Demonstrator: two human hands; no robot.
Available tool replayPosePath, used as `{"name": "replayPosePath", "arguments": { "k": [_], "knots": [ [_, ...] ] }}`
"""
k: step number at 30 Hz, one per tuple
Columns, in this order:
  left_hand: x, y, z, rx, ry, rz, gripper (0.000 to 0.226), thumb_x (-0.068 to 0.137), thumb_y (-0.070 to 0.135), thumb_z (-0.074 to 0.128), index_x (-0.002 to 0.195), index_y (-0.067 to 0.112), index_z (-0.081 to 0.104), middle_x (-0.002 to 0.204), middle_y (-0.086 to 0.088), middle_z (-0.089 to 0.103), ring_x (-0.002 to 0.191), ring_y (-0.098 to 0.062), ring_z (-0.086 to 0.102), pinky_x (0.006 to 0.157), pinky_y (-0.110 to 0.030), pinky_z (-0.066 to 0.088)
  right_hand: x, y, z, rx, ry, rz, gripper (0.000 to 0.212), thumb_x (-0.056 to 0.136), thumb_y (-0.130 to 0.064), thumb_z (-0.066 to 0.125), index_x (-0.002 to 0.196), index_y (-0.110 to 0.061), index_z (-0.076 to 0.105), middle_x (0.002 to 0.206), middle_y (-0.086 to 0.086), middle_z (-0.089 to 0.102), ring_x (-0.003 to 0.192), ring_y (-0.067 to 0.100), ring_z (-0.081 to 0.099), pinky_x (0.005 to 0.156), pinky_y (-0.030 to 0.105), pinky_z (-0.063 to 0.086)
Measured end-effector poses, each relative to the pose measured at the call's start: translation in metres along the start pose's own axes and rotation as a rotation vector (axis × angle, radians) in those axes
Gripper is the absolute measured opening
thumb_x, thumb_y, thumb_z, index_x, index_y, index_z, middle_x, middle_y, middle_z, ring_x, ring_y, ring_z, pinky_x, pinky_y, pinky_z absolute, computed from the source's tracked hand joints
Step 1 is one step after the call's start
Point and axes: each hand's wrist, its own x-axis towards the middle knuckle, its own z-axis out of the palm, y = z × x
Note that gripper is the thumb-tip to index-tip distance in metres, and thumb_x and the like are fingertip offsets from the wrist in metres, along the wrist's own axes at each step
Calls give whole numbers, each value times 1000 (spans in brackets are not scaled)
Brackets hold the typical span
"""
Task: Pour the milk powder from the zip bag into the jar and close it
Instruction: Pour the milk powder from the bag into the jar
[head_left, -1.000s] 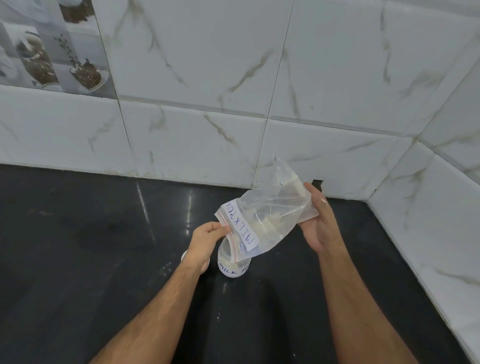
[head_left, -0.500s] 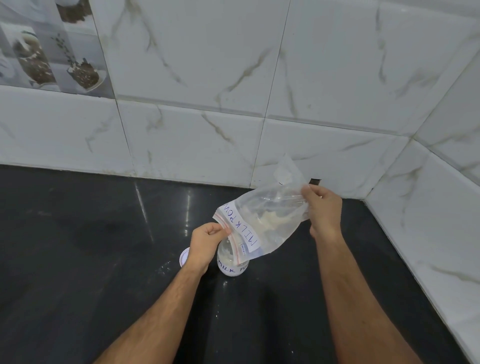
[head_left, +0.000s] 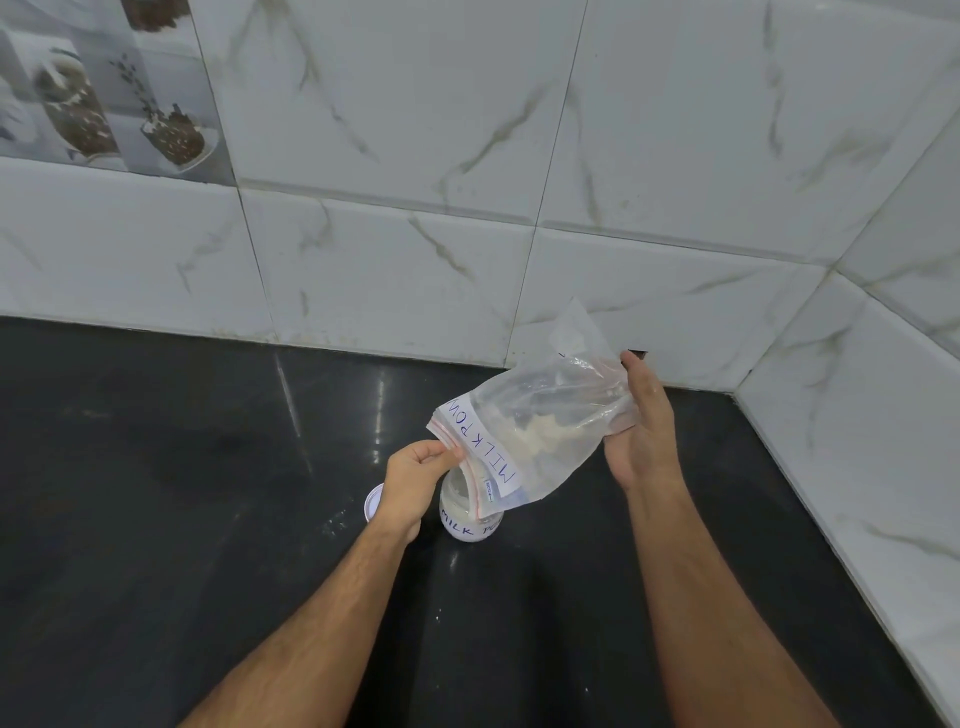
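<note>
Left hand (head_left: 415, 480) fingers pinching zip bag (head_left: 530, 431) mouth over open jar (head_left: 470, 514), right hand (head_left: 641, 426) fingers straight against bag's raised bottom, lid (head_left: 373, 501) just left of left fingers on counter (head_left: 156, 519)

Lid (head_left: 373, 501) half hidden; jar (head_left: 470, 519) mouth covered

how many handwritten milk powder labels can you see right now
2. One on the clear plastic zip bag, near its mouth; one on the small clear jar on the black counter, partly hidden by the bag.

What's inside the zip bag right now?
Through the clear zip bag, clumps of pale milk powder sit mid-bag, above the jar. The right hand and the bag's label hide the rest.
</note>
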Motion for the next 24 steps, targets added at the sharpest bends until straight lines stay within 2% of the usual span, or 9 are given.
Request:
{"name": "replayPosePath", "arguments": {
  "k": [2, 4, 7, 9, 11, 14, 17, 21, 24],
  "knots": [
    [-1, 1, 1, 14, -7, -15, 16, 91, 6, 70, 102, -4, 74, 102, -12, 79, 101, -24, 75, 83, -25, 53, -3, 4, 3, -104, -3, -16, 40, 94, -29, 69, 124, -4, 62, 116, 16, 70, 106, 27, 69, 88, 38, 57],
    [-3, 2, 2, 29, -8, -23, 15, 92, 8, 68, 101, -3, 74, 101, -10, 79, 98, -20, 75, 80, -22, 55, -4, 2, 10, -189, 47, -53, 24, 95, -21, 68, 111, -4, 68, 100, 10, 75, 94, 23, 72, 78, 33, 58],
    [-6, 5, 3, 29, 26, -60, 14, 94, 11, 65, 96, 0, 73, 96, -2, 80, 84, -3, 74, 65, -11, 51, -1, -7, 23, -246, 68, -114, 18, 96, -19, 67, 104, -3, 72, 103, 14, 74, 96, 27, 72, 85, 39, 59],
    [-4, 5, 2, 15, 44, -90, 13, 93, 12, 62, 94, 5, 73, 98, 0, 79, 91, -7, 71, 71, -19, 46, 1, -12, 31, -302, 43, -162, 19, 97, -18, 66, 105, -2, 74, 107, 18, 74, 99, 30, 72, 87, 39, 59],
    [-4, 6, 1, 14, 42, -101, 13, 92, 12, 60, 92, 8, 73, 100, -1, 78, 97, -12, 68, 76, -23, 43, 0, -15, 36, -349, 24, -196, 16, 98, -17, 63, 99, -7, 76, 99, 13, 77, 93, 26, 74, 80, 32, 59],
    [-6, 7, 2, 28, 20, -103, 15, 93, 8, 57, 92, 5, 71, 103, -5, 76, 92, -9, 67, 73, -20, 43, -3, -15, 41, -371, 11, -214, 17, 100, -16, 61, 92, -15, 76, 90, 3, 77, 87, 19, 73, 75, 28, 57],
    [-9, 7, 3, 40, 3, -97, 15, 94, 7, 56, 87, 8, 70, 100, -4, 76, 89, -6, 67, 72, -18, 43, -7, -15, 43, -405, -9, -237, 17, 99, -17, 62, 92, -15, 77, 92, 5, 77, 89, 21, 73, 77, 29, 57],
    [-10, 5, 3, 66, -22, -92, 16, 95, 6, 56, 85, 9, 69, 90, 1, 77, 77, 2, 71, 63, -9, 48, -12, -17, 49, -429, -26, -274, 17, 99, -14, 61, 91, -14, 76, 85, -4, 77, 84, 12, 73, 74, 23, 56],
    [-10, 3, 2, 72, -36, -88, 14, 96, 7, 57, 92, 4, 70, 93, -3, 77, 81, -4, 71, 60, -8, 50, -13, -19, 52, -430, -40, -275, 18, 99, -13, 61, 90, -15, 76, 84, -5, 77, 84, 13, 73, 74, 24, 56]
  ]
}}
